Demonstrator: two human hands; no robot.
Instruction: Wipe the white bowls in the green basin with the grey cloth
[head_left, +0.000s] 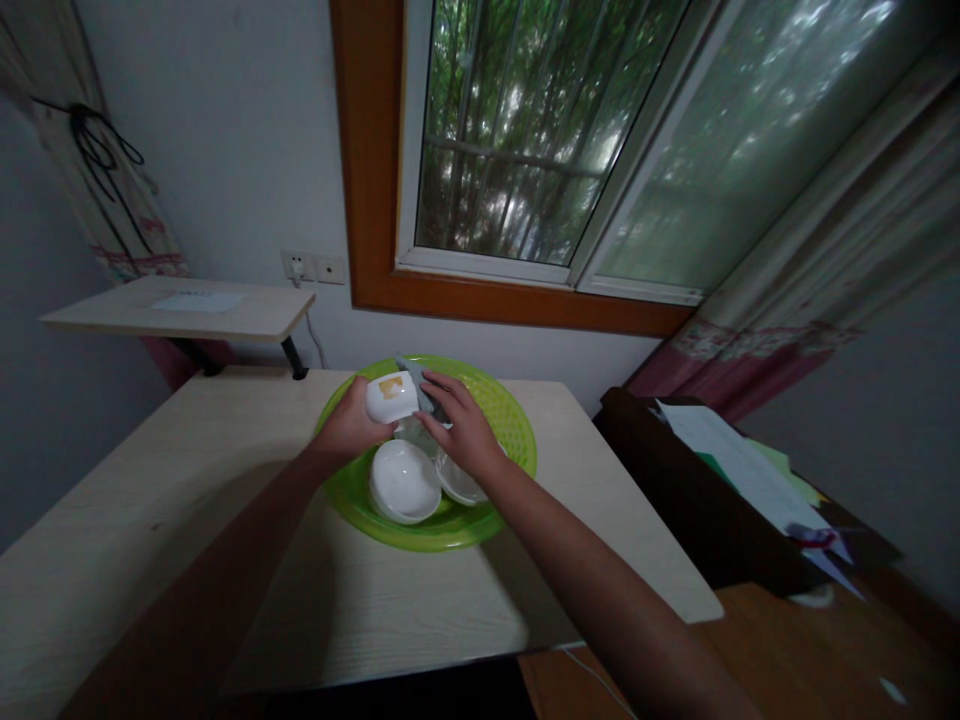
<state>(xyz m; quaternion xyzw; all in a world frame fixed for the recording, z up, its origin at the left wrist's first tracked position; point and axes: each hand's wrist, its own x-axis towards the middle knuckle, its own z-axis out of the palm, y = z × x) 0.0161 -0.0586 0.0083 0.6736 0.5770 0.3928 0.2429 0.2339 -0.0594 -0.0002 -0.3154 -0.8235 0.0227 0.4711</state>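
My left hand [350, 422] grips a small white bowl [391, 398] with a yellow pattern on its side, tilted above a green plastic basin [427, 540]. In my right hand [463, 425] is a grey cloth [420, 380], its fingers closed on it against the bowl's right side. Below them in the basin sits another white bowl [405, 482], facing up. A further white bowl [459, 482] lies to its right, partly hidden by my right hand and wrist. Something pale or clear [414, 432] shows under the held bowl; I cannot make out what it is.
The basin stands on a light wooden table [420, 610]. A raised shelf [120, 312] with a paper sheet [199, 301] is at the back left. A window [525, 150] is behind. To the right, papers [750, 470] lie on a dark brown piece of furniture [675, 500].
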